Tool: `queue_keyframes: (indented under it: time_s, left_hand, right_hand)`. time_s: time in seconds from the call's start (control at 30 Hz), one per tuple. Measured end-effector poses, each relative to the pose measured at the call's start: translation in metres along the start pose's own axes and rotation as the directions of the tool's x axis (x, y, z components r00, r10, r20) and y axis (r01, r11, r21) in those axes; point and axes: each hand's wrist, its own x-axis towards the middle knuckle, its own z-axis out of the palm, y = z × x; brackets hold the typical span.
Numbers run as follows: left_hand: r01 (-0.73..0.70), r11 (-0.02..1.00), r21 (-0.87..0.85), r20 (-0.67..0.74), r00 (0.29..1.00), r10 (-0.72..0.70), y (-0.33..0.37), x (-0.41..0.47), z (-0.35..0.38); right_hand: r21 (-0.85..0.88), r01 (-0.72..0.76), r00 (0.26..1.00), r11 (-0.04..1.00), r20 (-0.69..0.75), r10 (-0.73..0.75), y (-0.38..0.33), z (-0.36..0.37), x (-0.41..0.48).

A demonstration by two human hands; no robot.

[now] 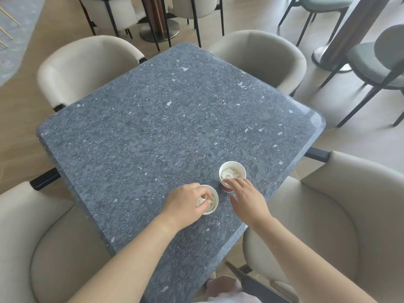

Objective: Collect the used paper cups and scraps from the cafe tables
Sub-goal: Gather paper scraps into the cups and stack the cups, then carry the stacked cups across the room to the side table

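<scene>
Two white paper cups stand near the front right of the dark speckled table (153, 119). The nearer cup (213, 206) holds crumpled white scraps. My left hand (185, 204) is over its rim, with fingers curled and pinching a scrap (202, 201) inside it. The farther cup (232, 171), with a dark red base, also holds white scraps. My right hand (247, 200) reaches toward it with relaxed fingers, and its fingertips touch the cup's near rim and side.
Four beige armchairs ring the table: far left (87, 66), far right (260, 55), near left (43, 248), near right (328, 215). Grey-green chairs (376, 62) and pedestal table bases (159, 29) stand behind on the wooden floor.
</scene>
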Motion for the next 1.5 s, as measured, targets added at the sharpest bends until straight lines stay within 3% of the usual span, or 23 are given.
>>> queue_keyframes:
  time_s: [0.13,0.37,0.7,0.87,1.0,1.3,1.4,1.5]
  left_hand:
    - [0.018,0.997,0.074,-0.002,1.0,-0.018,-0.002,-0.01,0.012]
    - [-0.004,0.982,0.191,0.128,0.992,-0.021,-0.005,-0.016,0.019]
    - [0.046,0.982,0.186,-0.006,0.999,-0.045,0.0,-0.015,0.008]
    - [0.167,0.984,0.056,-0.128,0.979,-0.159,-0.007,-0.03,-0.007]
    - [0.278,0.958,-0.07,-0.234,0.929,-0.287,-0.019,-0.061,-0.03]
    - [0.358,0.915,-0.186,-0.401,0.823,-0.404,-0.039,-0.196,-0.059]
    - [0.459,0.86,-0.223,-0.463,0.726,-0.508,-0.043,-0.271,-0.051]
    - [0.585,0.761,-0.28,-0.522,0.572,-0.633,-0.04,-0.355,-0.035]
  right_hand:
    - [-0.009,-0.014,0.999,1.0,-0.035,0.013,0.004,0.0,0.001]
    - [-0.016,0.037,0.998,0.999,-0.053,-0.038,0.003,-0.004,0.0]
    - [-0.023,0.113,0.993,0.993,-0.012,-0.114,-0.009,-0.006,0.0]
    - [0.015,0.196,0.98,0.98,-0.044,-0.195,-0.032,-0.015,0.006]
    - [0.12,0.313,0.949,0.942,-0.071,-0.306,-0.068,-0.018,0.005]
    - [0.19,0.575,0.817,0.795,-0.085,-0.571,-0.175,0.0,-0.034]
    - [0.233,0.646,0.751,0.727,-0.02,-0.66,-0.22,0.019,-0.069]
    - [0.268,0.73,0.64,0.629,0.057,-0.767,-0.267,0.04,-0.117]
